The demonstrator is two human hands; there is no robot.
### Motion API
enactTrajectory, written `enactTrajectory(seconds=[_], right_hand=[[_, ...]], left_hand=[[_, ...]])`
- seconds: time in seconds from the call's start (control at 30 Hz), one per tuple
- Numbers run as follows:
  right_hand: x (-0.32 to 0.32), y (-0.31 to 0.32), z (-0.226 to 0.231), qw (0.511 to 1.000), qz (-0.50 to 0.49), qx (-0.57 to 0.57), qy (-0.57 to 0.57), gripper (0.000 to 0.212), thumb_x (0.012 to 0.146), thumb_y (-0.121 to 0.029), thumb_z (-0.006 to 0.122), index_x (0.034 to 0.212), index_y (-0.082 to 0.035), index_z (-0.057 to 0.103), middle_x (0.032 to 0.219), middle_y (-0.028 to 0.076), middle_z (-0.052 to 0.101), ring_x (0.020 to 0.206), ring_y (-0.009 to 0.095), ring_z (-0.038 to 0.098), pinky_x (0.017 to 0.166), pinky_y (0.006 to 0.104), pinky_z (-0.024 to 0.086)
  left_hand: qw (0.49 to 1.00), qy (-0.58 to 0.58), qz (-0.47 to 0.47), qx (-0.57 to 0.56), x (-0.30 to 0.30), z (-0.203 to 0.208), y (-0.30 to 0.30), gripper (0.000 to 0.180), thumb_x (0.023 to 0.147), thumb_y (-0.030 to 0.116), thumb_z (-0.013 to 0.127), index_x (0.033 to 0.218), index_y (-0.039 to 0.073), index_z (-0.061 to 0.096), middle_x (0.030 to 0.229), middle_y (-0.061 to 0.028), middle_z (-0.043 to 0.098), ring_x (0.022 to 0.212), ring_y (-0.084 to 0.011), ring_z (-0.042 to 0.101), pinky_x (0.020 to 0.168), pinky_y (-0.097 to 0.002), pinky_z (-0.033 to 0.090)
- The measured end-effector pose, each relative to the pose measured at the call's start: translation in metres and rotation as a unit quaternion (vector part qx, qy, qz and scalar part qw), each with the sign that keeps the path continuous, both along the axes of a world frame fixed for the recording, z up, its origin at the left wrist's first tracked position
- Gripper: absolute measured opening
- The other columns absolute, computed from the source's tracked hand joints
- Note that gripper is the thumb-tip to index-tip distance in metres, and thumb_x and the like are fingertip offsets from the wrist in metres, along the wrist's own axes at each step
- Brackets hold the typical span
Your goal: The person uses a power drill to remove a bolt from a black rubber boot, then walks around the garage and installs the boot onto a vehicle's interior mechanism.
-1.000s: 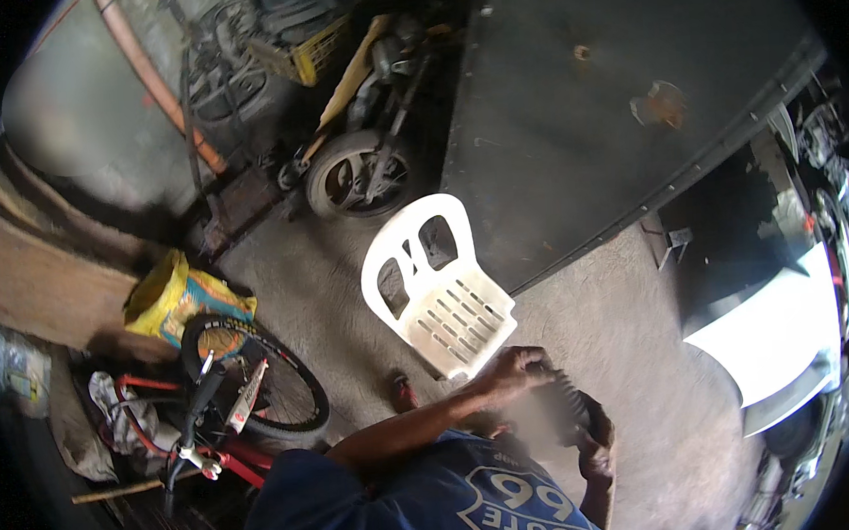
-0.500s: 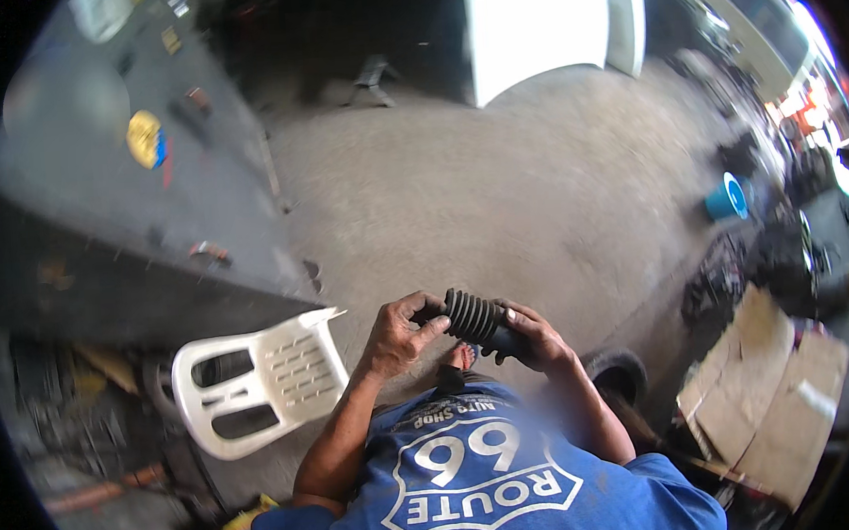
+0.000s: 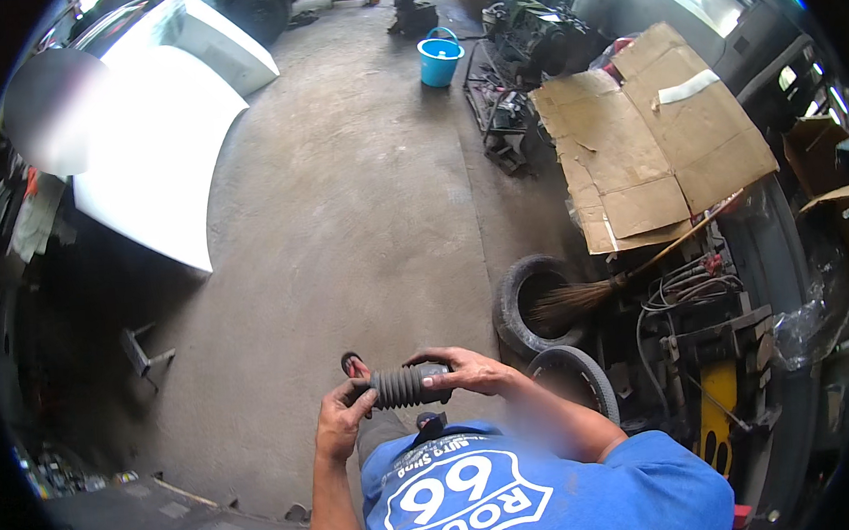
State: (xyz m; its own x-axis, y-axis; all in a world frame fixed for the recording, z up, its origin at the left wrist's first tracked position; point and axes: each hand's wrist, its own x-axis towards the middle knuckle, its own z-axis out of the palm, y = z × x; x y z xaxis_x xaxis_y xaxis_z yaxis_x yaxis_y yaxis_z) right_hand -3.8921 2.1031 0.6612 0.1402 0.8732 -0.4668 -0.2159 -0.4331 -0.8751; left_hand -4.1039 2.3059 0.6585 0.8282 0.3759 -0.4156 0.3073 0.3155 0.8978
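Note:
A black ribbed rubber boot [image 3: 400, 388] lies sideways in front of my waist, held up off the floor between both hands. My left hand [image 3: 340, 418] pinches its left end with thumb and fingers. Around the smoother right end, my right hand [image 3: 465, 371] is wrapped, thumb on the near side. The fingers of each hand partly cover the boot's two ends. Under it, a sandalled foot [image 3: 357, 366] shows on the concrete floor [image 3: 315, 223].
A tire [image 3: 511, 308] and a broom [image 3: 582, 299] lie to my right, beside a wheel [image 3: 602, 380]. Farther off are flattened cardboard [image 3: 631, 145] and a blue bucket [image 3: 441, 65]. A white car panel [image 3: 159, 135] stands far left, a dark table [image 3: 158, 524] near left.
My view has swung right, so the bucket and cardboard now sit nearer the middle and the white chair is out of sight. Both hands keep hold of the boot, now more level.

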Motion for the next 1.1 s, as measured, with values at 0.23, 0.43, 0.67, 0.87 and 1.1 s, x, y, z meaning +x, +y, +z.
enactTrajectory(seconds=[0.23, 0.43, 0.67, 0.87, 1.1], right_hand=[[0.090, 0.124, 0.003, 0.994, -0.085, -0.048, -0.049, 0.074, 0.093, -0.041, 0.082, 0.150, -0.004, 0.054, 0.129, 0.016, 0.067, 0.111, 0.023, 0.066, 0.092, 0.0350, 0.057], [0.173, 0.220, 0.017, 0.983, -0.173, -0.066, -0.013, 0.070, 0.096, -0.044, 0.077, 0.150, -0.005, 0.055, 0.121, 0.015, 0.069, 0.098, 0.020, 0.070, 0.077, 0.0323, 0.060], [0.313, 0.308, -0.032, 0.897, -0.373, 0.042, 0.236, 0.066, 0.106, -0.061, 0.052, 0.130, 0.000, 0.061, 0.100, 0.018, 0.074, 0.065, 0.019, 0.071, 0.053, 0.0306, 0.060], [0.478, 0.416, -0.043, 0.873, -0.335, 0.080, 0.345, 0.071, 0.106, -0.067, 0.045, 0.128, -0.003, 0.067, 0.097, 0.015, 0.076, 0.060, 0.013, 0.069, 0.047, 0.0243, 0.055], [0.669, 0.532, -0.042, 0.913, -0.248, 0.018, 0.322, 0.075, 0.105, -0.069, 0.042, 0.127, -0.002, 0.068, 0.100, 0.014, 0.078, 0.065, 0.015, 0.072, 0.051, 0.0267, 0.058]], left_hand=[[1.000, -0.020, 0.009, -0.001, 0.137, -0.018, 0.140, 0.016, 0.092, 0.011, 0.076, 0.102, -0.001, 0.074, 0.086, -0.0034, 0.071, 0.075, -0.0110, 0.062, 0.071, -0.0280, 0.050], [0.995, -0.005, -0.089, 0.053, 0.258, -0.001, 0.263, 0.025, 0.095, 0.021, 0.073, 0.103, -0.003, 0.073, 0.089, -0.0072, 0.073, 0.082, -0.0169, 0.065, 0.078, -0.0319, 0.051], [0.966, -0.077, -0.241, 0.044, 0.434, -0.013, 0.391, 0.030, 0.099, 0.022, 0.069, 0.120, 0.000, 0.072, 0.110, -0.0096, 0.074, 0.105, -0.0188, 0.068, 0.097, -0.0352, 0.052], [0.932, -0.126, -0.250, 0.229, 0.593, 0.009, 0.482, 0.028, 0.096, 0.020, 0.074, 0.122, 0.007, 0.074, 0.129, -0.0082, 0.071, 0.113, -0.0222, 0.068, 0.095, -0.0362, 0.054], [0.957, -0.075, -0.190, 0.204, 0.749, 0.004, 0.586, 0.032, 0.088, 0.019, 0.084, 0.115, 0.005, 0.075, 0.108, -0.0120, 0.076, 0.100, -0.0208, 0.071, 0.084, -0.0349, 0.054]])
